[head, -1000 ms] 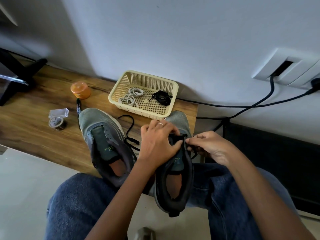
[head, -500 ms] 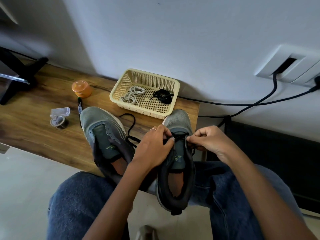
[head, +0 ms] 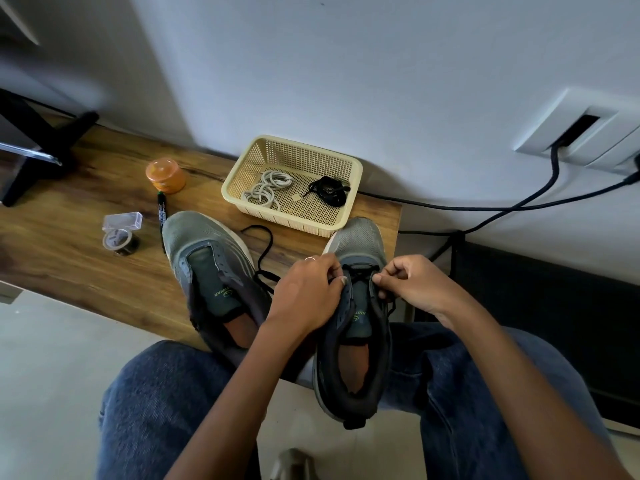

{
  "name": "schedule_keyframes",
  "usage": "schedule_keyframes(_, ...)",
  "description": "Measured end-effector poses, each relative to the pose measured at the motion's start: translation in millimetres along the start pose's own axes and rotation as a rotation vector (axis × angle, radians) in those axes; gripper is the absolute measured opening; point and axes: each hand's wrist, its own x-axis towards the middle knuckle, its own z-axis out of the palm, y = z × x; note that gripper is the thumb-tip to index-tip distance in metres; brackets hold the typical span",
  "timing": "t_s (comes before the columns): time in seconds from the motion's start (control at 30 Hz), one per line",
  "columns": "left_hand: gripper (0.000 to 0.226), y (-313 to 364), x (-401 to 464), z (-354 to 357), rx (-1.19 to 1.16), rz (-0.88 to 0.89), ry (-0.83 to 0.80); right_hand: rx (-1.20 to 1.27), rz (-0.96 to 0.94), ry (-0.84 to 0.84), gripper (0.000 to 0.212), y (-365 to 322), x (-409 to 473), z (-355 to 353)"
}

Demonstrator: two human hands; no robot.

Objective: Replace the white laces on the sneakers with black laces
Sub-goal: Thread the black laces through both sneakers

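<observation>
Relacing at an early stage: white laces (head: 266, 188) lie coiled in the basket (head: 356, 171), left hand (head: 308, 292) and right hand (head: 412, 285) each pinch the black lace (head: 358, 271) at the right sneaker's (head: 356, 327) lowest eyelets, while the left sneaker (head: 207, 268) on the table (head: 69, 254) remains unlaced.

A single wide-angle view is taken from head height, aimed forward and steeply down. The wearer's own forearms and denim-covered knees (head: 180, 403) are seen close, filling the lower frame. At frame centre a wooden table (head: 69, 258) is viewed from near, running diagonally from the left edge. The upper half is occupied by a pale wall (head: 381, 81), its lines bent by the lens. No second view is provided, so no part is shared.
</observation>
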Motion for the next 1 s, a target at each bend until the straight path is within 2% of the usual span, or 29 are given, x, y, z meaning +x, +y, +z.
schedule_keyframes(0.13, 0.042, 2.4, -4.6, 0.9, -0.025, -0.025, -0.063, -0.012, -0.016, 0.001, 0.013, 0.3, 0.8, 0.8)
schedule_keyframes(0.2, 0.049, 2.7, -5.9, 0.6, -0.016, -0.019, -0.089, -0.045, -0.024, 0.009, 0.015, 1.3, 2.2, 1.5)
schedule_keyframes(0.37, 0.047, 0.9, -6.6, -5.8, -0.022, -0.02, -0.166, -0.074, -0.04, 0.006, 0.016, 4.0, 5.0, 1.3)
schedule_keyframes(0.57, 0.03, 5.2, -12.1, -6.0, -0.042, -0.062, 0.007, -0.15, -0.088, 0.036, 0.029, 2.3, -5.9, -13.8)
schedule_keyframes(0.67, 0.029, 6.9, -14.5, -4.1, 0.004, -0.028, 0.05, -0.191, -0.133, 0.094, 0.02, -3.4, -27.7, -35.0)
schedule_keyframes(0.77, 0.026, 7.7, -14.6, -4.4, 0.033, -0.068, 0.097, -0.231, -0.173, 0.206, 0.013, -14.6, -48.7, -54.4)
schedule_keyframes(0.9, 0.023, 10.2, -17.8, -3.6, 0.029, -0.111, 0.152, -0.25, -0.232, 0.282, 0.012, -34.1, -72.9, -67.7)
schedule_keyframes(1.0, 0.019, 11.9, -17.6, -5.2, -0.001, -0.15, 0.142, -0.169, -0.287, 0.3, 0.012, -51.6, -93.0, -77.3)
